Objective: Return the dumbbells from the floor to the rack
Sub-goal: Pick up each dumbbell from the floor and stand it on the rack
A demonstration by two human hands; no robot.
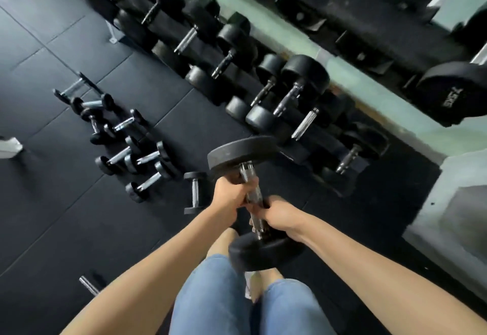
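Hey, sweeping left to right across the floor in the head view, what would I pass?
White object → pile of small dumbbells → lone upright dumbbell → left hand → right hand, both hands gripping the big dumbbell.

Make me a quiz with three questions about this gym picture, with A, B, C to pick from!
1. Where do the small dumbbells lie?
A on the floor
B on a table
C in a box

2. What colour are the shorts?
A red
B blue
C yellow

3. How is the big dumbbell held?
A by one hand
B by both hands
C by no hand

Answers:
1 A: they lie scattered on it at the left.
2 B: the cloth over the legs is light blue.
3 B: the left hand and right hand both grip its handle.
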